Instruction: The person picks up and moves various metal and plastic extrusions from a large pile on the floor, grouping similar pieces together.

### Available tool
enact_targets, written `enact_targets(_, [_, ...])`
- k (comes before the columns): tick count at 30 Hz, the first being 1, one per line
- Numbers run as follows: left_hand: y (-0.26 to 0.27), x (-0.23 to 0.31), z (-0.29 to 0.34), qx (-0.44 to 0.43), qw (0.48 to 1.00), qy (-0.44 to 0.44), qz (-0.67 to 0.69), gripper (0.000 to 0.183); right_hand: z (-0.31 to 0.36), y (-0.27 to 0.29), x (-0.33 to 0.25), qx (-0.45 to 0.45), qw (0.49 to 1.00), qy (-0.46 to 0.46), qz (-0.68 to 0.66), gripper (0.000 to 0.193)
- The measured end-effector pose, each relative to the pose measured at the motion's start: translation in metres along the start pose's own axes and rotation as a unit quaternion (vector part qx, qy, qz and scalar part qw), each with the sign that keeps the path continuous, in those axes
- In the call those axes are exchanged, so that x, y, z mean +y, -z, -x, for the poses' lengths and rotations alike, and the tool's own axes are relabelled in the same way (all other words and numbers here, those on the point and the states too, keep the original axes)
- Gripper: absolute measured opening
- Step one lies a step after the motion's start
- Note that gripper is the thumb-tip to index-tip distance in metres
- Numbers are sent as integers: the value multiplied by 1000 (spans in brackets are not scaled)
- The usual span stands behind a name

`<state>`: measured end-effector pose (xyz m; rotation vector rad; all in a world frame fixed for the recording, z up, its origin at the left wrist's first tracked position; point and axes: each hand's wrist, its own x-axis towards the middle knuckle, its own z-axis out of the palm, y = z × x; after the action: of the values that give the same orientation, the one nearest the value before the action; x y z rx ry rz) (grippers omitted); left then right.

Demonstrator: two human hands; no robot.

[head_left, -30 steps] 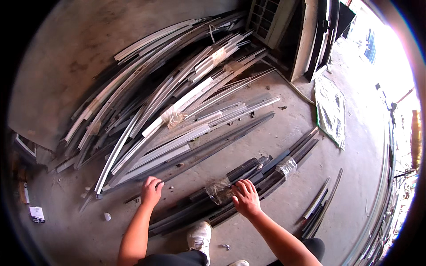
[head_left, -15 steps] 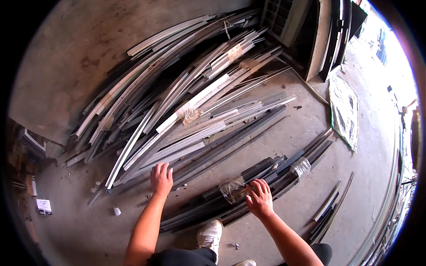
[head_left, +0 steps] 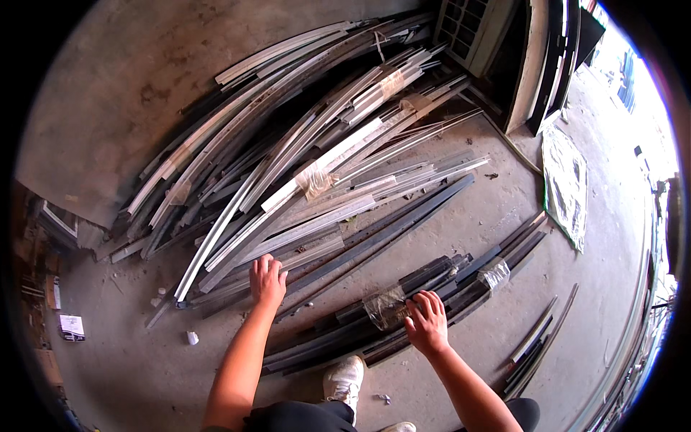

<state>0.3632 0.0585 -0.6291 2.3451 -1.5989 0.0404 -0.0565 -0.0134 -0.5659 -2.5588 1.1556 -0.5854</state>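
Note:
My left hand [head_left: 268,279] is closed, its fingers curled round the near end of a long dark metal bar [head_left: 389,229]. The grip is partly hidden by the hand itself. That bar lies along the front of a large pile of metal strips [head_left: 324,151]. My right hand [head_left: 429,322] rests on a bundle of dark metal bars [head_left: 471,272], its fingers apart and slightly bent. Clear tape [head_left: 385,307] wraps the bundle just left of that hand, and a second band of tape [head_left: 495,276] circles it further right.
A few thin strips [head_left: 533,345] lie on the floor at the right. A crumpled clear plastic sheet [head_left: 565,183] is spread beyond the bundle. Tall panels [head_left: 543,65] stand at the back right. A small white cylinder [head_left: 192,338] and a printed box [head_left: 72,327] lie at the left.
My left hand has curled its fingers, and the near part of the dark bar has shifted away from the pile toward me. My right hand stays on the bundle. The view has shifted slightly.

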Motion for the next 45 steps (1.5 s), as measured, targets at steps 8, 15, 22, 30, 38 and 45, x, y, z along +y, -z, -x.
enact_targets(8, [2,-3,-4,10,999,-30,37,32,1,-1,-2,2,1000,-5,-1,45])
enact_targets(15, [0,-11,-13,13,997,-27,72,23,0,-2,-3,4,1000,-3,7,43])
enact_targets(22, [5,-23,-30,-80,990,10,117,22,-1,0,-4,-2,1000,-5,5,42])
enact_targets(30, [16,-34,-38,-157,987,-38,-3,26,-2,2,-4,3,1000,-2,-1,41])
enact_targets(38, [40,-14,-46,-121,982,-53,136,26,2,-1,0,-2,1000,-10,4,42])
enact_targets(45, [65,17,-58,-110,969,-120,188,24,3,-3,1,3,1000,-7,-10,45])
